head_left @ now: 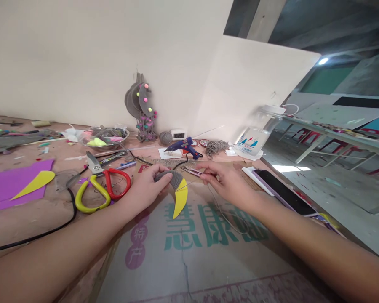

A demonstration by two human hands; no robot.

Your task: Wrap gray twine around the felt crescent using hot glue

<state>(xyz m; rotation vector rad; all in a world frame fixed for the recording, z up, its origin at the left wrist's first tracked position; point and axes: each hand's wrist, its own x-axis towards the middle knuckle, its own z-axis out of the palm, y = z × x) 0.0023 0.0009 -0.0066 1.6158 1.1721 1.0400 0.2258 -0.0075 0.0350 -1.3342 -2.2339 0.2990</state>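
A yellow crescent [180,201], its upper part wrapped in grey yarn [177,180], is pinched between the thumb and fingers of my left hand [159,181]. A strand of yarn runs from the crescent toward my right hand [219,179]. That hand is closed on a small pair of pointed metal snips [192,171], their tips directed left toward the crescent. From below the right hand, loose yarn [230,223] loops down over the printed cardboard [151,269]. My right palm is partly hidden.
Left of my left hand lie large scissors [94,198] with red and yellow handles, a black cable [44,229] and purple sheets [6,189]. Behind are a blue glue gun [185,146], a bowl [125,135] and a yarn bundle [216,147]. A phone [282,191] lies right.
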